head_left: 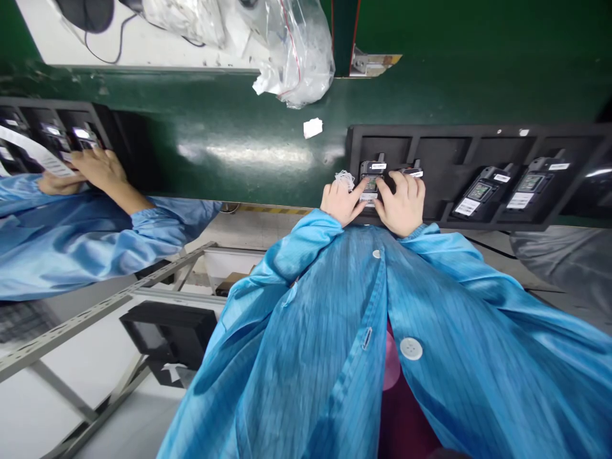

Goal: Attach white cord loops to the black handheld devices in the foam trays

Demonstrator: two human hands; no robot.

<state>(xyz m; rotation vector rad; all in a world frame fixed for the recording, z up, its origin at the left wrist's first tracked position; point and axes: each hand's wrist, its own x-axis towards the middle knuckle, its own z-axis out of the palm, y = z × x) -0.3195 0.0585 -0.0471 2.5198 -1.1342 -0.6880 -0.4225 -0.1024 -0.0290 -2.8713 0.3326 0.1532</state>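
A handheld radio (372,169) with a stubby antenna, a small screen and white labels lies in the left part of a black compartment tray (444,153). My left hand (340,203) is closed at its left side, the thumb pressed against the front. From the other side my right hand (404,203) grips it, thumb on the front near the screen. Beside my left fingers is a white, stringy bundle (345,180); whether they touch it I cannot tell. A second radio (414,171) is largely hidden behind my right hand.
Two more labelled radios (480,190) (531,183) lie further right in the tray. A white scrap (313,128) and a clear plastic bag (306,57) rest on the green bench (229,134). At left, a co-worker's hands (98,167) work over another black tray (108,127).
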